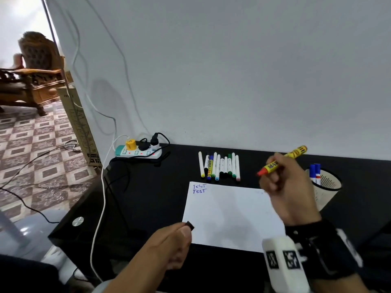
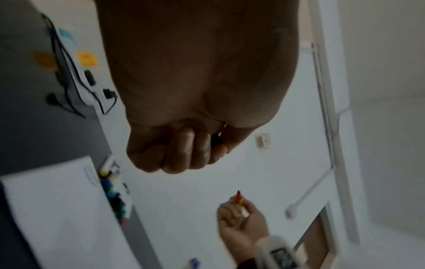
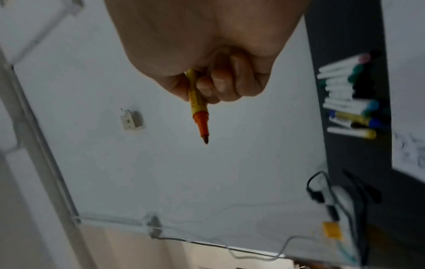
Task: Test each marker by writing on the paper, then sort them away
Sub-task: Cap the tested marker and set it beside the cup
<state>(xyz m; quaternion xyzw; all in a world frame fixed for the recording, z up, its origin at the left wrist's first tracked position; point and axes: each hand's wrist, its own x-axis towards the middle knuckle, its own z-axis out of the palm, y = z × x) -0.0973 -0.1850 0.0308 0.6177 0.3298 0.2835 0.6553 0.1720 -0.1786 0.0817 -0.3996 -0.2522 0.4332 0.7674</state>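
Your right hand point(image 1: 283, 187) is curled round the yellow marker point(image 1: 283, 160), with its bare orange tip aimed left and held in the air over the far right corner of the paper point(image 1: 228, 214). Your left hand point(image 1: 171, 248) is closed, pinching a small dark cap point(image 1: 189, 225) at the paper's near left corner (probably this marker's cap, though nothing here proves it).

The main risk is that open tip. If you swing it low on the way to the writing spot, it could streak the sheet or the black desk point(image 1: 148, 187). It could also stain your fingers if your grip slides forward. The paper lies loose, with nothing pinning it, so a firm stroke may drag it. The cap is small and held only at the fingertips, so a slip would send it rolling off the near edge.

The mesh cup point(image 1: 325, 187) stands at the right, just beyond the paper. Two blue markers point(image 1: 315, 172) stand upright in it, which fits the two blue "Test" lines at the sheet's top left. The row of markers point(image 1: 220, 166) lies untested behind the paper.
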